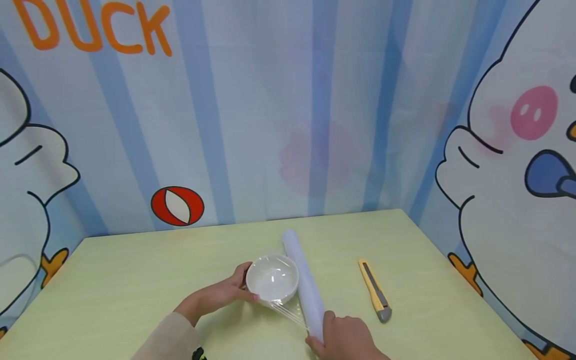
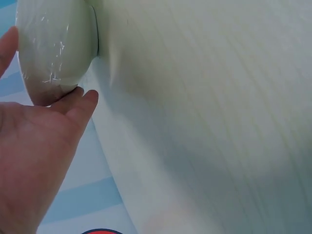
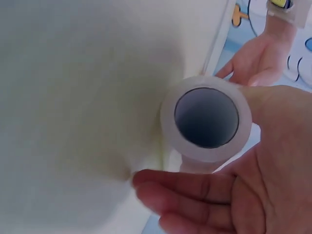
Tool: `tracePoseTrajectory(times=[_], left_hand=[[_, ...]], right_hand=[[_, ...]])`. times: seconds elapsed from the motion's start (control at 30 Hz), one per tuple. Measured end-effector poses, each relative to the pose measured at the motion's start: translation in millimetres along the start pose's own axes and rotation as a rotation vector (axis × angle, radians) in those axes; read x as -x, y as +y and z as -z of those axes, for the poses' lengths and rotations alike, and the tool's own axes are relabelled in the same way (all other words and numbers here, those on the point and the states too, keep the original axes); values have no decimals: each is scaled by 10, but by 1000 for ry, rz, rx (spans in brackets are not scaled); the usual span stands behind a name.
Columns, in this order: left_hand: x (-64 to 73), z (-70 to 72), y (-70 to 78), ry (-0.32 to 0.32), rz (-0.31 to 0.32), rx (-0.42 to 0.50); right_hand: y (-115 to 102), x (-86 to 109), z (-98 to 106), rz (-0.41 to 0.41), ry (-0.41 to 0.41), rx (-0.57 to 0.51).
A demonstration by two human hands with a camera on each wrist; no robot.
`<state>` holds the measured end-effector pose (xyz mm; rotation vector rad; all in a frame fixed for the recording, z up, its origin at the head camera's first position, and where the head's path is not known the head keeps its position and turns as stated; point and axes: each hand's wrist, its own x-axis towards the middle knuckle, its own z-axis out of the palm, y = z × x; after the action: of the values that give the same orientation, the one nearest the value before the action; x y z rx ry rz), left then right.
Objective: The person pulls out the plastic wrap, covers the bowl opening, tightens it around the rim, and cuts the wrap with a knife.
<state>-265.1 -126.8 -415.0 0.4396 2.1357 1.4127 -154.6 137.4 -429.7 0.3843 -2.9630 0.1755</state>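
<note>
A white bowl point(image 1: 272, 280) sits near the middle of the table, with clear plastic wrap point(image 2: 51, 63) stretched over it. My left hand point(image 1: 225, 294) grips the bowl's left side, thumb near the rim and fingers around the wall. To the bowl's right lies a long roll of cling film point(image 1: 306, 285), pointing away from me. Around its near end curls my right hand point(image 1: 345, 336); the roll's hollow core point(image 3: 206, 118) faces the right wrist camera. A gathered strand of film point(image 1: 288, 314) runs taut from the bowl to the roll.
A yellow utility knife point(image 1: 374, 290) with a grey end lies to the right of the roll on the pale yellow-green table point(image 1: 135, 270). Behind the table hangs a blue striped curtain point(image 1: 261, 125) with cartoon ducks and a red ball printed on it.
</note>
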Motion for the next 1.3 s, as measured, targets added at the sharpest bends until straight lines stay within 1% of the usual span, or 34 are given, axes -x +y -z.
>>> tracePoseTrajectory(times=[0.17,0.23,0.37,0.43,0.47,0.57,0.63,0.67,0.7,0.73,0.8,0.83,0.87,0.9,0.97,1.03,1.07,1.13,1.2,1.3], left_hand=[[49,-12,1,-35,9,-20],[60,-14,-2,-45,2,-17],[75,-20,-2,-44,0,-16],[87,-26,8,-36,8,-30],[92,-31,17,-29,16,-43],[106,-54,56,4,37,-101],[110,-76,76,25,40,-135],[111,-90,84,37,41,-149],[112,-103,90,51,40,-159],[108,-112,89,62,35,-164],[94,-126,83,86,28,-165],[87,-128,78,99,29,-168],[77,-126,71,111,28,-169],[66,-121,63,120,28,-171],[48,-112,51,133,32,-179],[38,-110,40,138,42,-196],[32,-111,35,134,47,-200],[25,-120,24,128,48,-200],[17,-131,11,117,32,-192],[15,-139,4,108,0,-180]], right_hand=[[-80,54,6,-78,-95,11],[-95,61,6,-85,-107,28],[-94,76,-15,-59,-72,54],[-85,84,-28,-43,-54,59],[-81,84,-29,-40,-60,58],[-42,69,1,-49,-152,33],[22,49,53,-57,-246,-6],[51,27,103,-73,-317,-25],[91,9,155,-76,-353,-53],[130,-21,211,-84,-386,-83],[221,-97,302,-89,-397,-173],[262,-150,331,-83,-386,-223],[299,-212,354,-79,-377,-290],[344,-273,346,-63,-357,-378],[407,-410,290,-65,-354,-550],[427,-545,204,-115,-380,-717],[428,-607,159,-154,-391,-796],[409,-706,70,-226,-403,-924],[379,-778,-2,-267,-411,-1033],[328,-839,-60,-292,-437,-1134]])
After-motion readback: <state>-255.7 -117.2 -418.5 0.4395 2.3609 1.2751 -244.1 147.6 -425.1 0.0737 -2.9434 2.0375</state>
